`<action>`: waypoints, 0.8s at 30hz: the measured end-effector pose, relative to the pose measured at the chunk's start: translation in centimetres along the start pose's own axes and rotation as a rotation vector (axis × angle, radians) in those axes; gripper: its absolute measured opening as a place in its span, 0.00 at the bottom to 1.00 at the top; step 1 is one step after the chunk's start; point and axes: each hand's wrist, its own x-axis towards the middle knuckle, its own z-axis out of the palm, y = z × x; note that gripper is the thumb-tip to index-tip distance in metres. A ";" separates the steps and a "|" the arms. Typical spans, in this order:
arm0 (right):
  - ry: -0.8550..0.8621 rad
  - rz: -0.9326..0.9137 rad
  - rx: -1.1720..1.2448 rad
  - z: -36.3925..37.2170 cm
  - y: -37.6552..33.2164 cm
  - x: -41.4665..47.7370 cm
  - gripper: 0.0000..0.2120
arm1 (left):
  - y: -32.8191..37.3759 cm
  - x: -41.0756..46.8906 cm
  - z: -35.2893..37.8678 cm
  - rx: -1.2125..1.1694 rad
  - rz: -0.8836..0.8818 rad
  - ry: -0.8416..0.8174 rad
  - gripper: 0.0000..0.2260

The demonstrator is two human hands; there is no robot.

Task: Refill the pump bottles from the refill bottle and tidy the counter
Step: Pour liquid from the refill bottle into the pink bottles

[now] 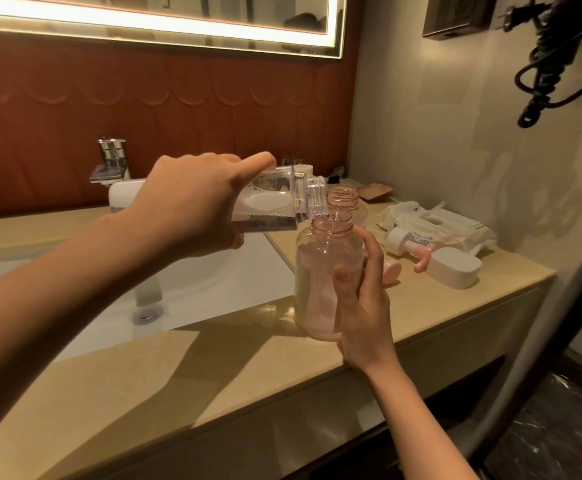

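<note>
The left hand (192, 199) grips the clear refill bottle (275, 199), tipped almost flat, its mouth barely over the narrow neck of the pump bottle (324, 271); a wobble of either hand could, I judge, spill liquid onto the surface (438, 299). The right hand (358, 306) clasps that pink, see-through, uncapped bottle just right of the sink (213, 289)

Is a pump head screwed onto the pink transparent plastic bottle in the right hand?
No, the threaded neck of the pink transparent plastic bottle gripped by the right hand stands open under the mouth of the tilted clear refill bottle.
</note>
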 end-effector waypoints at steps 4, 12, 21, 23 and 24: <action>0.003 0.006 -0.005 0.0 0.0 0.0 0.37 | 0.0 -0.1 0.0 -0.009 0.003 0.001 0.35; 0.004 0.008 -0.006 0.1 0.1 0.1 0.37 | 0.0 0.1 -0.2 0.009 0.005 -0.003 0.36; 0.005 0.008 0.006 0.1 -0.1 0.0 0.37 | 0.1 0.0 -0.1 0.006 -0.004 -0.015 0.36; 0.004 0.009 0.005 0.1 -0.1 0.0 0.36 | 0.1 0.0 -0.1 0.005 -0.002 -0.016 0.36; 0.004 0.009 0.006 0.1 -0.1 0.0 0.36 | 0.1 0.0 -0.2 0.002 -0.003 -0.014 0.36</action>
